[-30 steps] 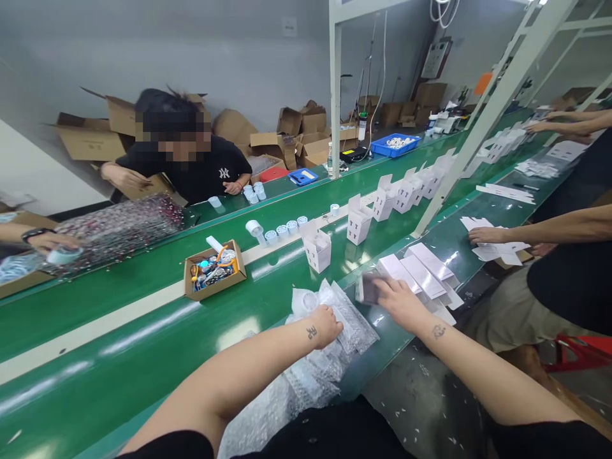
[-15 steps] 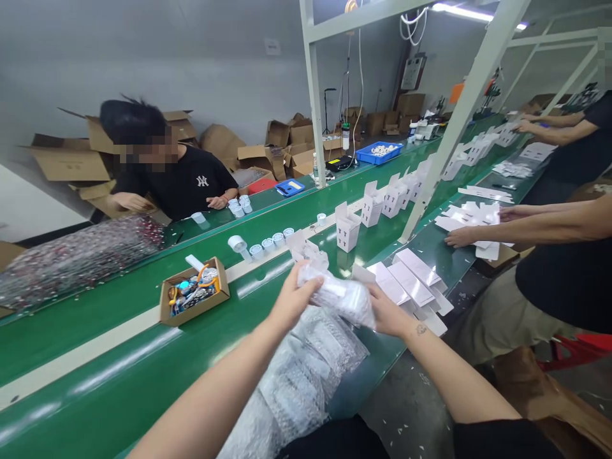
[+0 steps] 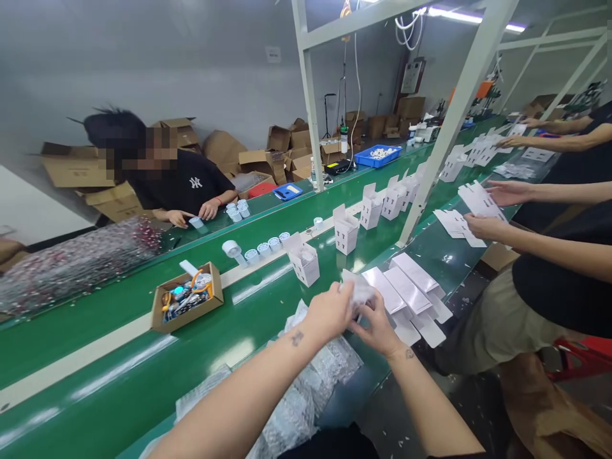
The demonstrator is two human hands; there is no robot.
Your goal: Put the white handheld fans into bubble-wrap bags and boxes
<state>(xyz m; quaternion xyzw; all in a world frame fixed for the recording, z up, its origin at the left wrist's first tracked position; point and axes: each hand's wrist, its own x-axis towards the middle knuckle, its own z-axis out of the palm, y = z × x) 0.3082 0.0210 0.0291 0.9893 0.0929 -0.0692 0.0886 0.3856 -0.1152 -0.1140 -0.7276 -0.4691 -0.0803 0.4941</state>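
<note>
My left hand (image 3: 332, 311) and my right hand (image 3: 379, 326) are closed around a small white carton (image 3: 356, 288), held low over the belt's near edge. The carton is blurred and partly covered by fingers; how far the packet sits inside it I cannot tell. Below my hands and forearms lies a pile of clear bubble-wrapped packets (image 3: 329, 370). Just beyond stands an open white carton (image 3: 305, 262) with clear wrapping showing at its top. Flat white cartons (image 3: 404, 284) lie beside my right hand.
More open cartons (image 3: 345, 231) stand in a row along the green belt (image 3: 268, 299). White cups (image 3: 262, 250) and a brown box of tools (image 3: 187, 299) are at left. A metal post (image 3: 454, 127) rises ahead. A co-worker's hands (image 3: 492, 213) hold flat cartons at right.
The bubble-wrapped packet seen between my hands is now mostly hidden. My hands have come closer together, and my left hand has moved right. The co-worker at right has lifted a flat carton.
</note>
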